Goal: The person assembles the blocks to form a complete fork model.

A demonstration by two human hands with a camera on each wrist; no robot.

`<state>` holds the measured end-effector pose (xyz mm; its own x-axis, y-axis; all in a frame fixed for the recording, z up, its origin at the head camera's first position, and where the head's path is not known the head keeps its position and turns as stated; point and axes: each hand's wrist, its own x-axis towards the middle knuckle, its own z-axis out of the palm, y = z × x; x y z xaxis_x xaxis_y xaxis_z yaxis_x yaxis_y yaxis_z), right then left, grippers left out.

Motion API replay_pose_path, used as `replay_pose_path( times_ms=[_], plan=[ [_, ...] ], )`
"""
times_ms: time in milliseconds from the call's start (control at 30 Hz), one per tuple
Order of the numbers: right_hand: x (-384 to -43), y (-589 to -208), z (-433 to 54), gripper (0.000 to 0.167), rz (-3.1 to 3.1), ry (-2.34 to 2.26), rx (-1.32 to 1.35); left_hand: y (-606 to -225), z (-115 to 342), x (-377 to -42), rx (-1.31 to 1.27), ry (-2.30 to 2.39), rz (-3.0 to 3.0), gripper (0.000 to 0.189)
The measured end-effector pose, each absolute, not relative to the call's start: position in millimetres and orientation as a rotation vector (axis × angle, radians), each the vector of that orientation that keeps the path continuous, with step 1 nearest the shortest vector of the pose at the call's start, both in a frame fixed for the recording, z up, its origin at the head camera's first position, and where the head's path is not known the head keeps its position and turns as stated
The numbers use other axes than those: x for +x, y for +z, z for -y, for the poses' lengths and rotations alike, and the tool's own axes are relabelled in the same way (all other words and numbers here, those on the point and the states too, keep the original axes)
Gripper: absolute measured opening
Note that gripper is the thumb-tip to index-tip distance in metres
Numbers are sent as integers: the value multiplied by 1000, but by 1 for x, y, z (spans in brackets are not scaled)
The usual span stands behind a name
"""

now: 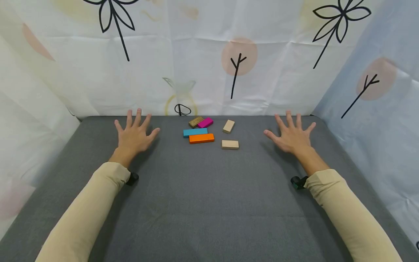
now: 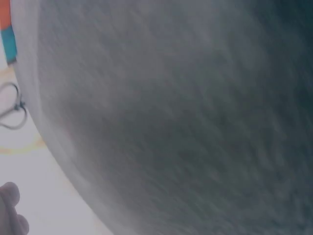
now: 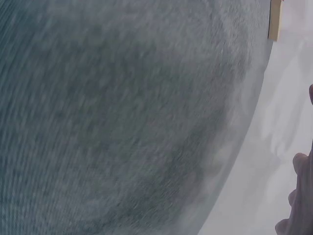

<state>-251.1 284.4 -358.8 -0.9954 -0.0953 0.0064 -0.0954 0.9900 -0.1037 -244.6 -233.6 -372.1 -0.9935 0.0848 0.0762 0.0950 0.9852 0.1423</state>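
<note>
My left hand (image 1: 133,136) is spread, palm down, over the left part of the grey table, holding nothing. Over the right part, my right hand (image 1: 292,135) is spread the same way, also bare. Between them near the back edge lie several rectangular blocks: an orange block (image 1: 201,138), a blue block (image 1: 195,132) just behind it, a magenta block (image 1: 205,122) and a dark golden-brown block (image 1: 195,122). To their right are two light wooden blocks, one in front (image 1: 230,145) and one slanted behind (image 1: 228,126). Fingertips show at the edges of both wrist views.
The grey cloth-covered table (image 1: 209,196) is bounded behind by a white patterned curtain (image 1: 203,54). More fabric hangs on the left (image 1: 29,109) and right (image 1: 386,127). A dark strap device (image 1: 132,178) sits on the left wrist, another device (image 1: 298,182) on the right.
</note>
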Motion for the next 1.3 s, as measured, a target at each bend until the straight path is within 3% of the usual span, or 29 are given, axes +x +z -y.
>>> replay_pose_path(
  times_ms=[467,1300],
  plan=[
    [-247,-359,-251,91,3154,118,313,-371,180,-237,-374,-140,3053,74],
    [-224,-369,-205,76,3136,207,998,-388,120,-221,-776,-103,3143,73]
  ],
)
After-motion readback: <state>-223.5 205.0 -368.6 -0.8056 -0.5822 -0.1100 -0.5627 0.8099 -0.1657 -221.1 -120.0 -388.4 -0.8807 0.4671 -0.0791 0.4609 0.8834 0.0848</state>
